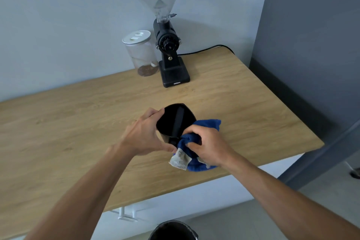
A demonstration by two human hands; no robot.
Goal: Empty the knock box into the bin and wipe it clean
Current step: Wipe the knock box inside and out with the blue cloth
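Note:
The black knock box (176, 120) stands on the wooden counter (78, 122) with its opening towards me and its dark bar running across the inside. My left hand (144, 134) grips its left wall and near rim. My right hand (206, 144) clutches a blue cloth (202, 136) bunched against the box's near right rim; a pale label hangs from the cloth. The round black bin (173, 230) shows at the bottom edge, on the floor below the counter's front edge.
A black coffee grinder (169, 45) with a clear hopper stands at the back by the wall, its cable trailing right. A glass jar (141, 54) with a white lid sits to its left. The counter ends at the right beside a grey wall.

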